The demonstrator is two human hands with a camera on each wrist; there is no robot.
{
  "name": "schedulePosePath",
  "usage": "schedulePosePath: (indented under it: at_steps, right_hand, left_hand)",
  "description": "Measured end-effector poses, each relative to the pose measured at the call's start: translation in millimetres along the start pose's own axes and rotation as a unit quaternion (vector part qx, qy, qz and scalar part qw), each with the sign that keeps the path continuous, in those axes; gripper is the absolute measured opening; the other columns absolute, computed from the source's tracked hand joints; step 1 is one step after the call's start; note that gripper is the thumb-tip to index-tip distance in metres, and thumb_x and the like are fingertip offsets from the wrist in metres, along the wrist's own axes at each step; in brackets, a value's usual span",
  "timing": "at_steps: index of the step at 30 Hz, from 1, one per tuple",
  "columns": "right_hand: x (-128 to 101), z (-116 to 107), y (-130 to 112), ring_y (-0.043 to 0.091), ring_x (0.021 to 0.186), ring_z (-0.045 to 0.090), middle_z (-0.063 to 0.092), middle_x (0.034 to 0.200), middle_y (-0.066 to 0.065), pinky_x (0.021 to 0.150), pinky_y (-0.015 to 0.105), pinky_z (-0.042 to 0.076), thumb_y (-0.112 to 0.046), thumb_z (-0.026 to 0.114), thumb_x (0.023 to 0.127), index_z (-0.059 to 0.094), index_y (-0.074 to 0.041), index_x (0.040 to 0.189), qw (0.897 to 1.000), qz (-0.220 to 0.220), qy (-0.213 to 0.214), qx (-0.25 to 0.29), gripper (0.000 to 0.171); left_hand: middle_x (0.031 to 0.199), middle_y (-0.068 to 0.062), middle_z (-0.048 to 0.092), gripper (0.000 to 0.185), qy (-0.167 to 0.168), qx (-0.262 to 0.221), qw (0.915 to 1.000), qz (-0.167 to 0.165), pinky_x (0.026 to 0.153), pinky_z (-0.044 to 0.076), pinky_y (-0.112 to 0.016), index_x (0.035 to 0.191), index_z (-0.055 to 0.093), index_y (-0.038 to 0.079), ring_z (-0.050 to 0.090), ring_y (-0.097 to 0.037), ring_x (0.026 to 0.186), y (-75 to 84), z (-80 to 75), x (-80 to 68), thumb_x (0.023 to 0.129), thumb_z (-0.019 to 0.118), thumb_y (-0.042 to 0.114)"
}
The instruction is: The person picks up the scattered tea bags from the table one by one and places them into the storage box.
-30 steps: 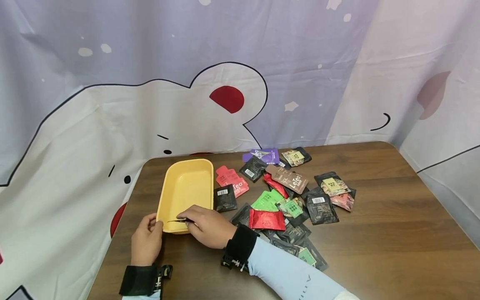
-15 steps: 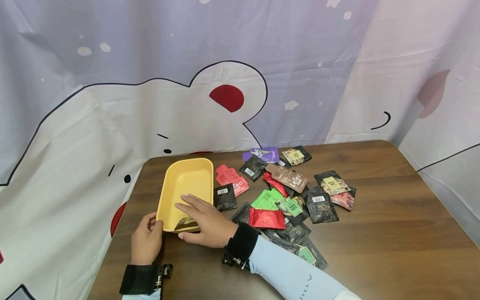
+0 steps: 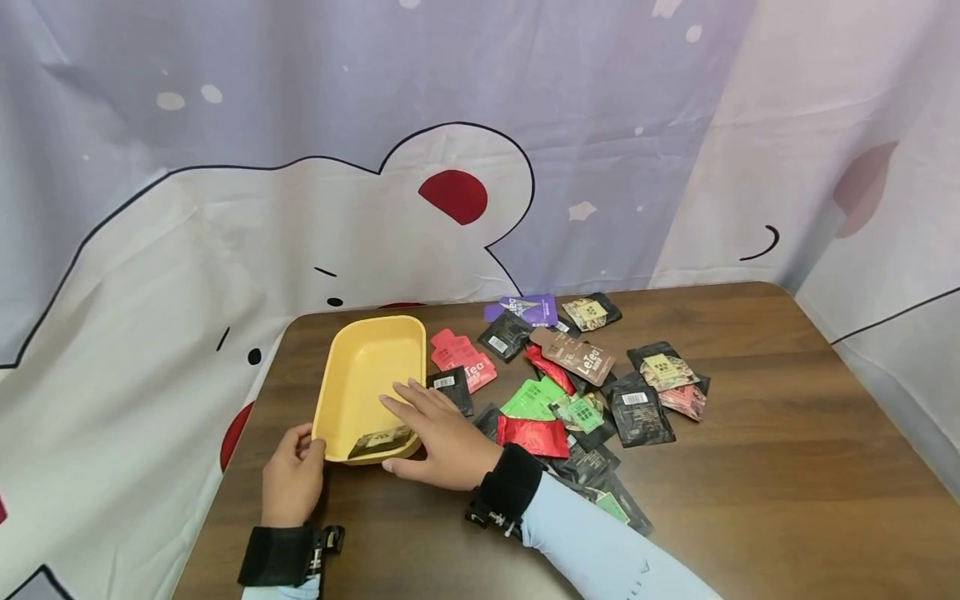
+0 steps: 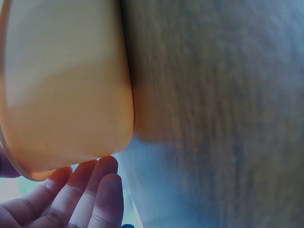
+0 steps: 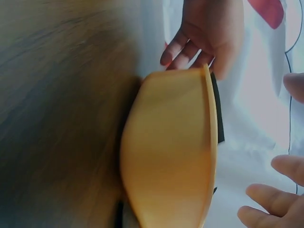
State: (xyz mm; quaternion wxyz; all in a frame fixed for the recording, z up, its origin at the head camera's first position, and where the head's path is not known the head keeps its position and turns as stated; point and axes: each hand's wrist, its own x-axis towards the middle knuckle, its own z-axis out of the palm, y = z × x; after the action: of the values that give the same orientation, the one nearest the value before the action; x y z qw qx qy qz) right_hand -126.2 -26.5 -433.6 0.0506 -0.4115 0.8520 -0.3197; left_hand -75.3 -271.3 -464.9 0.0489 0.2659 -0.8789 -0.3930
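A yellow plastic tray stands at the left of the table. My left hand grips its near left corner, the thumb at the rim and the fingers against the outer wall in the left wrist view. Inside, a dark packet with a pale label leans at the near wall; its top edge sticks up past the rim in the right wrist view. My right hand hovers by the tray's near right corner, fingers spread and holding nothing.
Right of the tray lies a loose pile of flat packets: black sachets, a red packet, a green one, a brown LeTea packet, a pink one and a purple one. A patterned curtain hangs behind the table.
My right hand has let go of the dark packet, which dropped into the tray's near end. Its fingers spread and it has drawn back to the right. The left hand keeps its place.
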Motion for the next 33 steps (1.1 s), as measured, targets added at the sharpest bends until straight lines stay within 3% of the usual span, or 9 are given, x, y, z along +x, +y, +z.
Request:
schedulePosePath:
  at_steps: [5,11,19,28,33]
  right_hand:
    - [-14,-7,10,0.027,0.159,0.014,0.019,0.170,0.006,0.125,0.056,0.020,-0.049,0.062,0.096,0.026,-0.025,0.161,1.000,0.027,0.009,0.013,0.078]
    - [-34,-15,25,0.028,0.158,0.017,0.020,0.169,0.003,0.125,0.056,0.022,-0.046,0.062,0.097,0.030,-0.020,0.160,0.998,0.057,0.024,0.016,0.075]
    - [-66,-23,44,0.032,0.156,0.020,0.023,0.169,0.006,0.123,0.058,0.025,-0.047,0.063,0.096,0.031,-0.021,0.160,0.993,0.112,0.033,0.005,0.075]
    - [-92,-30,57,0.039,0.155,0.021,0.029,0.165,0.019,0.124,0.061,0.017,-0.039,0.070,0.093,0.037,-0.012,0.157,0.987,0.159,0.039,-0.007,0.077]
    - [-104,-33,67,0.040,0.153,0.026,0.036,0.161,0.019,0.123,0.061,0.020,-0.036,0.072,0.091,0.042,-0.009,0.154,0.983,0.175,0.036,-0.036,0.075]
  left_hand:
    - [0.129,-0.023,0.062,0.045,0.001,0.001,1.0000,0.001,0.091,0.055,-0.046,0.142,0.051,0.002,0.061,-0.032,0.107,0.5,-0.2,0.0,0.105,0.044,0.027]
    - [0.125,-0.022,0.065,0.043,0.009,0.001,0.9997,0.023,0.078,0.051,-0.028,0.139,0.054,0.001,0.063,-0.031,0.105,0.0,-2.9,-1.5,0.103,0.046,0.024]
    - [0.126,-0.023,0.065,0.045,0.002,0.003,0.9997,0.024,0.078,0.051,-0.028,0.140,0.053,0.000,0.064,-0.032,0.107,-1.6,-4.6,-1.1,0.103,0.045,0.025]
    - [0.125,-0.023,0.065,0.046,-0.004,0.004,0.9998,0.020,0.074,0.047,-0.023,0.139,0.053,0.001,0.063,-0.031,0.106,-3.4,-4.3,-1.7,0.103,0.046,0.027]
    - [0.124,-0.023,0.065,0.045,-0.001,0.002,0.9998,0.020,0.074,0.047,-0.023,0.139,0.053,0.001,0.063,-0.031,0.105,-2.4,-3.9,-2.0,0.103,0.046,0.026]
